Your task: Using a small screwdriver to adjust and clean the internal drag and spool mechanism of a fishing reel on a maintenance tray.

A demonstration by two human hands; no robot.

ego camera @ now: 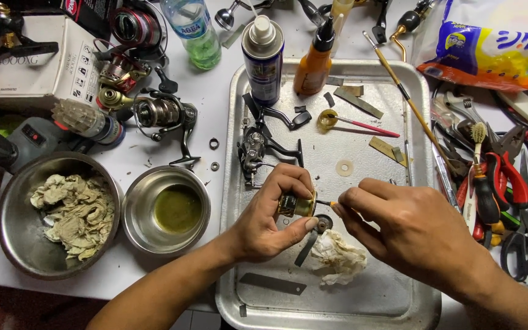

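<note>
The left hand fingers pinch a small gold metal reel part, the right hand fingers pinch a thin tool at its 3 o'clock, and a slip could drop it.

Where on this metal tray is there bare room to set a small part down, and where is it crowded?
The tray is bare near its front edge, between the flat blade and the crumpled rag, and around the white washer. It is crowded at the back by the spray can, orange bottle and reel body.
</note>
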